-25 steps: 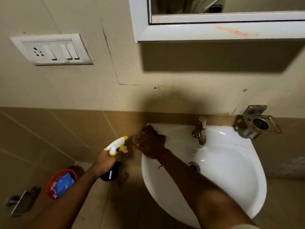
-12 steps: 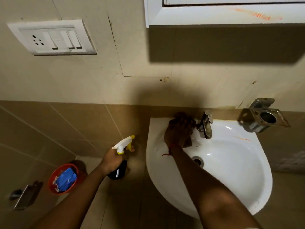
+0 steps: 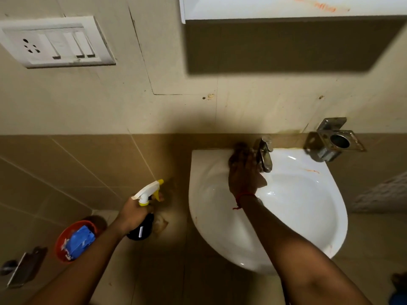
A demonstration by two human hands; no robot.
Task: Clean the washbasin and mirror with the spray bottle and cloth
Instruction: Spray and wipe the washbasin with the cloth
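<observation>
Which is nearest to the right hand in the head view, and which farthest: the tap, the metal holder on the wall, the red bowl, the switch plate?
From the right hand:
1. Tap, just to its right, beside the fingers.
2. Metal holder, farther right on the wall.
3. Red bowl, low on the left, past the left hand.
4. Switch plate, high on the left wall.

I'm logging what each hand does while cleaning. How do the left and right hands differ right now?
The left hand grips the spray bottle in the air beside the washbasin; the right hand presses a cloth onto the basin's back rim beside the tap. The left is closed round the bottle's neck; the right lies flatter, palm down. Both arms are bare.
</observation>
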